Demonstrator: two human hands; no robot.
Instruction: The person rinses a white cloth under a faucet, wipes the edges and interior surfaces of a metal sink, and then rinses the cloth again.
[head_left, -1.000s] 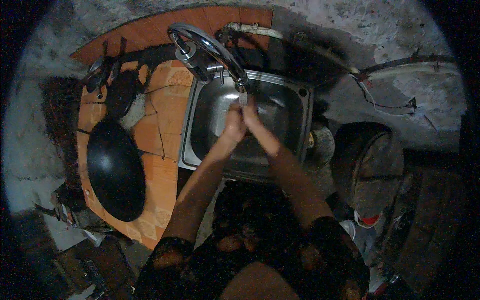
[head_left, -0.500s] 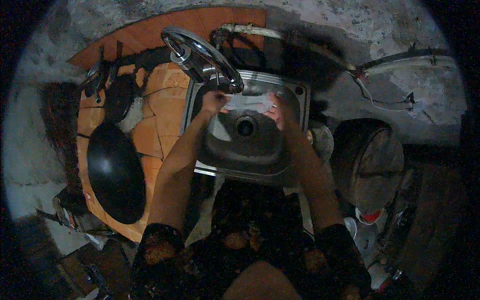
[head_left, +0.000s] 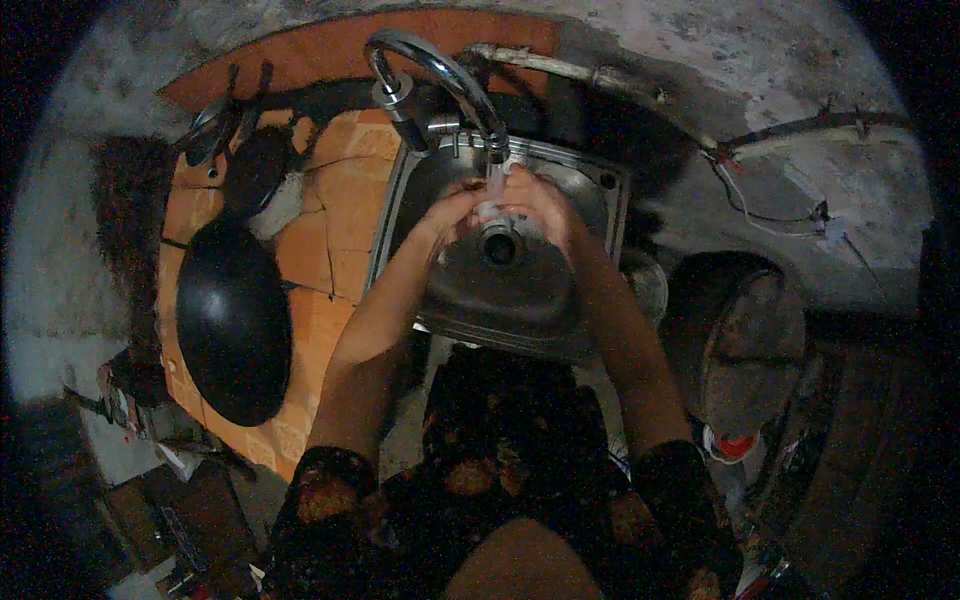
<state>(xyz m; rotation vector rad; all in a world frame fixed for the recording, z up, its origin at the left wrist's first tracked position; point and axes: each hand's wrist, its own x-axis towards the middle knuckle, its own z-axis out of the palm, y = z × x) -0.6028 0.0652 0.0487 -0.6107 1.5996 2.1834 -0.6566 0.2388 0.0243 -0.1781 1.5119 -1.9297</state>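
Note:
Over the stainless steel sink (head_left: pixel 500 305), both hands are close together beneath the curved chrome faucet (head_left: pixel 440 62). A pale stream of water (head_left: pixel 496 178) runs from its spout onto them. Between the hands a bit of a whitish cloth (head_left: pixel 488 213) shows, small and bunched. My left hand (head_left: pixel 456 212) is closed on its left side. My right hand (head_left: pixel 537 203) has its fingers curled round the right side. Much of the cloth is hidden by the fingers, and the dim light blurs its detail. The round drain (head_left: pixel 500 244) lies just below the hands.
Left of the sink a black wok (head_left: pixel 232 325) lies on an orange tiled counter (head_left: pixel 310 255). Dark pans (head_left: pixel 255 170) are behind it. A large round dark container (head_left: pixel 750 340) stands at the right, near a rough grey wall (head_left: pixel 770 75) with pipes.
My hands have come together under the spout. The cloth, stretched between them before, is now bunched. Water now falls visibly from the faucet. The view has shifted slightly.

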